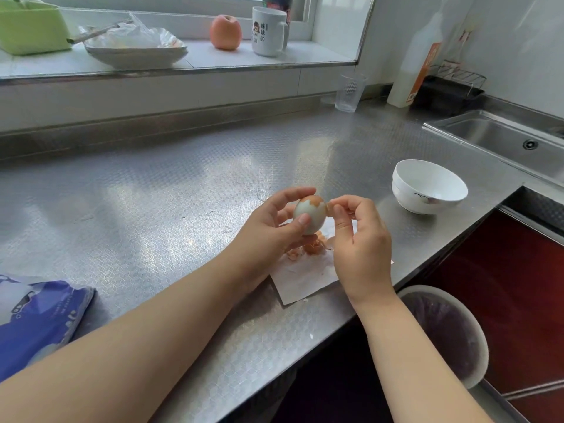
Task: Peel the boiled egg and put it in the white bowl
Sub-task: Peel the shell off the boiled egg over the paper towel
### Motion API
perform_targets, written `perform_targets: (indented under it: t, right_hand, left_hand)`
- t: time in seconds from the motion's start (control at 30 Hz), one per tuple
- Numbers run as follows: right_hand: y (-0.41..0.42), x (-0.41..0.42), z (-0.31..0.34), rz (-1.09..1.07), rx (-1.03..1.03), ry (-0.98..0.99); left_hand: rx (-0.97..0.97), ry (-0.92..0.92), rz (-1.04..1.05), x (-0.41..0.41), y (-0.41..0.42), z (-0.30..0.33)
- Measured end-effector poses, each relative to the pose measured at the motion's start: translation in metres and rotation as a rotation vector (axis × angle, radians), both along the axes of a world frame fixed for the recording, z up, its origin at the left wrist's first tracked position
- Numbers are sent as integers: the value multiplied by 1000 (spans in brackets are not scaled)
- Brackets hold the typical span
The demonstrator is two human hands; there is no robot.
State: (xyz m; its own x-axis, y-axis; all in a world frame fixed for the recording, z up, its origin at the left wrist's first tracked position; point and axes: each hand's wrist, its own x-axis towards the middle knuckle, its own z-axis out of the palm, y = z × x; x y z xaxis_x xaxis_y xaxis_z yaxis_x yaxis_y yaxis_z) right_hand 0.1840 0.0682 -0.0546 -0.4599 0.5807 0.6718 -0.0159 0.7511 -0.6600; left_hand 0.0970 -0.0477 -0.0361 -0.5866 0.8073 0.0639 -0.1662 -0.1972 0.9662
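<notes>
Egg [309,215] upright in left hand [268,222], clamped thumb-to-fingers; brown shell cap on top. Right hand [361,239] pinches shell flake at egg's upper right (bowl [428,186] beyond, rightward).

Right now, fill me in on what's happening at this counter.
A person is peeling a boiled egg over a paper napkin on the steel counter. The left hand holds the egg, mostly bare with brown shell left at its top. The right hand pinches a shell flake beside it. Shell bits lie on the napkin. The white bowl sits empty to the right.
</notes>
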Motion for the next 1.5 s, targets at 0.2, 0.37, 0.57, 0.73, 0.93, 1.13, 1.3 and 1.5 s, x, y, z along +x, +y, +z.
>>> perform_targets:
  t: [0.2, 0.37, 0.57, 0.73, 0.93, 1.13, 1.3, 1.5]
  right_hand:
    - [-2, 4, 8, 72, -164, -21]
    - [-2, 5, 8, 108, -210, -11]
    - [-4, 7, 9, 127, -238, 21]
    - [2, 5, 6, 62, -113, -28]
    - [0, 4, 5, 75, -103, -40]
    - [-1, 3, 5, 101, -140, -22]
    - [-1, 1, 7, 169, -273, -80]
    - [-1, 3, 11, 232, -373, -39]
  left_hand:
    - [-7, -22, 15, -1, 0, 0]
    - [26, -107, 15, -1, -1, 3]
    - [57, -177, 67, -3, -1, 5]
    - [52, -117, 143, -4, -2, 5]
    - [5, -2, 194, 1, -2, 9]
    - [-17, 67, 210, 5, -1, 9]
    - [-46, 173, 185, 7, 1, 7]
    - [-29, 204, 158, 7, 1, 8]
